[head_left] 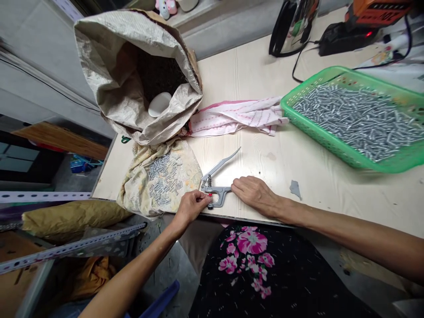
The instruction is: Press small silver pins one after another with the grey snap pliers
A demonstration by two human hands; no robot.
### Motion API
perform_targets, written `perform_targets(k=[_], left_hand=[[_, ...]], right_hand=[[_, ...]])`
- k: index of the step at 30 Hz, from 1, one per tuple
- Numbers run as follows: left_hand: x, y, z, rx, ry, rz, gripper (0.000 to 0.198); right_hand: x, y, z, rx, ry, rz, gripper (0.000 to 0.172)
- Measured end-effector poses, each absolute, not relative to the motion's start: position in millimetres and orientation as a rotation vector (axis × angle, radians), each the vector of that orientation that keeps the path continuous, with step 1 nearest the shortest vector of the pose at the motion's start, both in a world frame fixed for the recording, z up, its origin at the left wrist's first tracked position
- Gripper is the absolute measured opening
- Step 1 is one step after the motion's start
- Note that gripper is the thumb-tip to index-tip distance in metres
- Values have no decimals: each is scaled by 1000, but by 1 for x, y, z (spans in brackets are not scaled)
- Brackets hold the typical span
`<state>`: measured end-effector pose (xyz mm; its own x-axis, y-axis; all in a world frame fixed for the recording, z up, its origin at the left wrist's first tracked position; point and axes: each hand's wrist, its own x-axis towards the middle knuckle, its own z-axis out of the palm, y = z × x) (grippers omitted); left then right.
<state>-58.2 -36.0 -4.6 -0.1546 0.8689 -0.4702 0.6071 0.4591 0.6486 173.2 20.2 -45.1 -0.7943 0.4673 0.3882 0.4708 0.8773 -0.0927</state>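
Observation:
A grey hand press tool [217,181] with a raised lever and a spring lies at the near edge of the pale wooden table [251,75]. My left hand [192,205] pinches at the tool's jaw, fingers closed on something too small to make out. My right hand [253,193] rests palm down on the tool's other end, fingers together and curled over it. Just left of the tool a patterned cloth [159,181] carries a loose pile of small metal pins [164,176].
A green plastic basket [331,143] full of metal pins sits at the right. A big woven sack [132,66] holding dark pieces and a white scoop stands at the back left. A pink-striped cloth [238,115], a kettle [293,26] and a charger lie farther back.

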Motion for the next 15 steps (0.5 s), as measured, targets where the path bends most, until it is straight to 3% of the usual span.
perform_targets(k=[8,11,15], left_hand=[[-48,-35,1,811,1836,462,22],[-48,-37,-1,801,1854,475,21],[-48,-38,-3,822,1865,495,21]], right_hand=[[172,22,-42,-766,-2737,142,23],[175,31,-34,-797,-2781,265,1],[176,54,-21,-819,-2797,241,74]])
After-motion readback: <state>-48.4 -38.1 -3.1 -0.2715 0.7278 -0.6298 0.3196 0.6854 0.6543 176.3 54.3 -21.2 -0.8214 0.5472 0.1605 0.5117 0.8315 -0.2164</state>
